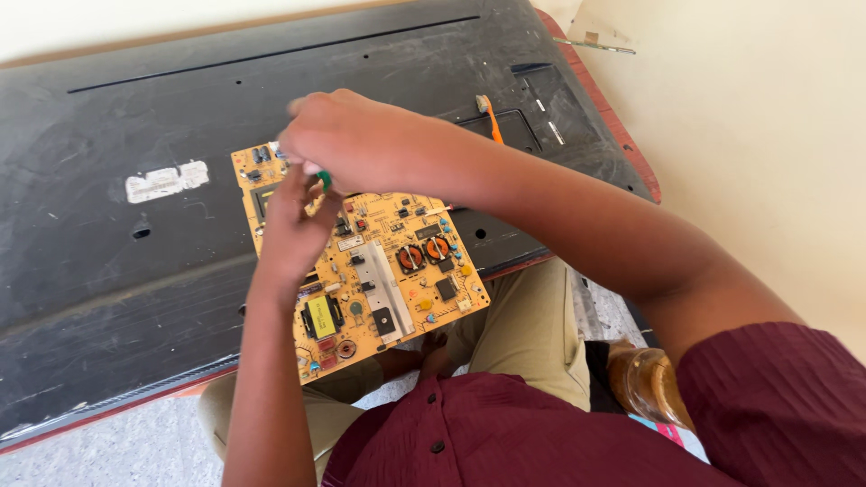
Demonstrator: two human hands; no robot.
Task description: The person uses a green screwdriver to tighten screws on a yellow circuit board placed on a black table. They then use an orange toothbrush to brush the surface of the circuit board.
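Yellow circuit board (pixel 379 271) overhanging black panel (pixel 108 261) edge, both hands on its upper half

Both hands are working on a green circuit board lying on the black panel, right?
Not quite: the circuit board is yellow, not green, as the head view shows. Both the left hand and right hand are on it, and it lies on the black panel.

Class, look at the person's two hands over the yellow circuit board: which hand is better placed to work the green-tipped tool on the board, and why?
Probably the right hand: its grip appears closed around the green-tipped tool, above the yellow circuit board. The left hand lies on the board and seems to steady it.
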